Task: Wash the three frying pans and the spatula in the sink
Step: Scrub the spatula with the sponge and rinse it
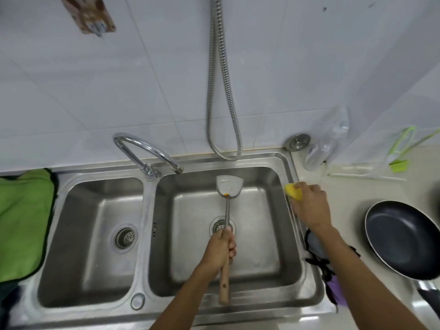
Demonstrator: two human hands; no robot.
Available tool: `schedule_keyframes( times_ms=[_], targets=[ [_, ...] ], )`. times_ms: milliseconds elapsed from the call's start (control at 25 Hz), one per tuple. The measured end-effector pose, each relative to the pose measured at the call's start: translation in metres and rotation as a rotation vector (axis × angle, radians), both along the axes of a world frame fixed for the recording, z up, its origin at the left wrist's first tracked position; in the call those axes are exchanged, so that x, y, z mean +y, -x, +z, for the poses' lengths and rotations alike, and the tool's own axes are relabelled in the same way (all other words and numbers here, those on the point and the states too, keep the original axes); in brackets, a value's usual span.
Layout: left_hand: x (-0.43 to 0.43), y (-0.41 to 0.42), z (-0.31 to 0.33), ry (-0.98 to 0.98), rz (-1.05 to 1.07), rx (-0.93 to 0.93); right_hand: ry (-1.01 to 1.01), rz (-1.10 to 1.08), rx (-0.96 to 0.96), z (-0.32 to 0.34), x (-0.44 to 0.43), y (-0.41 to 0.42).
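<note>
My left hand [220, 248] grips the wooden handle of a metal spatula [229, 186] over the right basin of the steel sink [295, 234]. The blade points away from me and carries bits of food. At the sink's right rim my right hand [309, 206] holds a yellow sponge [293, 191]. One dark non-stick frying pan [402, 239] lies on the counter at the right, with its handle toward me. No other pan is in view.
A curved tap [147, 153] stands between the two basins, its spout over the right one. A metal hose [221, 91] hangs on the tiled wall. A green cloth [21, 222] lies at the left. A dark cloth [316, 246] lies under my right forearm.
</note>
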State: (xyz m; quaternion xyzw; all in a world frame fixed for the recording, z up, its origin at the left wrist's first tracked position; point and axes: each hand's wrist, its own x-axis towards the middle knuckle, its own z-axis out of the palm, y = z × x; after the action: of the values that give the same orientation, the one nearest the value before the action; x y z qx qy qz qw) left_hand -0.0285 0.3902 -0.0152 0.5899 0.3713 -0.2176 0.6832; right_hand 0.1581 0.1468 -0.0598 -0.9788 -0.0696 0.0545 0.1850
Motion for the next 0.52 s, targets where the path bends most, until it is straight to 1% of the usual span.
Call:
schedule_keyframes(
  times_ms=[120, 160, 240, 360, 400, 480, 520],
  targets=[
    [-0.003, 0.003, 0.01, -0.008, -0.017, -0.02, -0.163, 0.387, -0.041, 0.0, 0.069, 0.041],
    [-0.004, 0.007, 0.014, 0.007, -0.047, -0.025, -0.187, 0.458, -0.048, 0.002, 0.088, 0.047],
    [-0.005, 0.017, 0.026, 0.048, -0.111, -0.05, -0.163, 0.437, -0.09, 0.004, 0.111, 0.034],
    [-0.001, 0.026, 0.036, 0.078, -0.145, -0.064, -0.096, 0.288, -0.133, 0.015, 0.119, 0.0],
    [0.001, 0.026, 0.037, 0.074, -0.127, -0.065, -0.106, 0.301, -0.153, 0.016, 0.122, -0.002],
    [0.004, 0.023, 0.04, 0.086, -0.098, -0.07, -0.098, 0.464, -0.253, 0.015, 0.121, 0.007],
    [0.004, 0.02, 0.043, 0.091, -0.102, -0.078, -0.094, 0.476, -0.294, 0.016, 0.119, 0.01]
  ],
)
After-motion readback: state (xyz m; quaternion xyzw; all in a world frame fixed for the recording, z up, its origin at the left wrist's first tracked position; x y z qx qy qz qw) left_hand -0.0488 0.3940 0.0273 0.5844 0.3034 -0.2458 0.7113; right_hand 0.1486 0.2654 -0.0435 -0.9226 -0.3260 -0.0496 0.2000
